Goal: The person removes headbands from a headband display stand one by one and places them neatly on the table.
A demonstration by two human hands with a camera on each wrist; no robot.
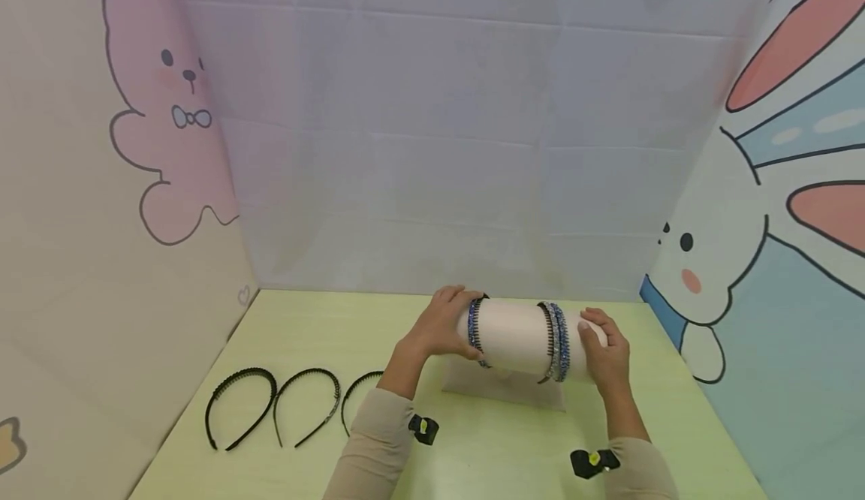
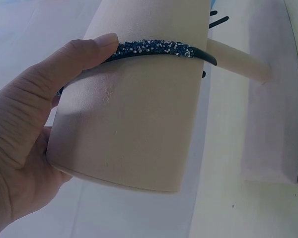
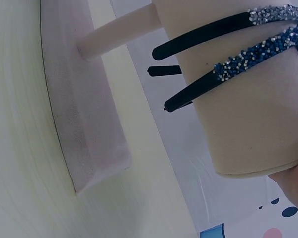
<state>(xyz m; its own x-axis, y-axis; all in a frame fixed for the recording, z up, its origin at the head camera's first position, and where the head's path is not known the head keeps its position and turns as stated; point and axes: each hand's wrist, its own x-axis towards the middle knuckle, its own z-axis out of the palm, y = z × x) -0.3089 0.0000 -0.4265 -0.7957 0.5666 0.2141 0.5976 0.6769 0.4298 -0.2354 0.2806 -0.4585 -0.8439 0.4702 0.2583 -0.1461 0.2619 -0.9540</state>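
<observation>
A pale cylindrical headband stand (image 1: 513,331) sits on a post and a flat base (image 1: 503,387). My left hand (image 1: 442,323) spans its left end, gripping a blue glittery headband (image 2: 154,47) around the cylinder. The thumb lies on that band's glitter in the left wrist view; the other fingers are mostly hidden behind. My right hand (image 1: 608,350) holds the stand's right end, largely out of frame in the right wrist view. Near it, a silver glittery headband (image 3: 275,14) and another blue glittery headband (image 3: 260,52) circle the cylinder side by side, their black tips poking out below.
On the pale yellow-green table (image 1: 493,455), left of the stand, lie a thick black headband (image 1: 243,372), a thinner dark headband (image 1: 336,387) and a third headband (image 1: 348,395) partly behind my left arm. A grey back wall (image 1: 439,147) and cartoon-printed side panels enclose the table.
</observation>
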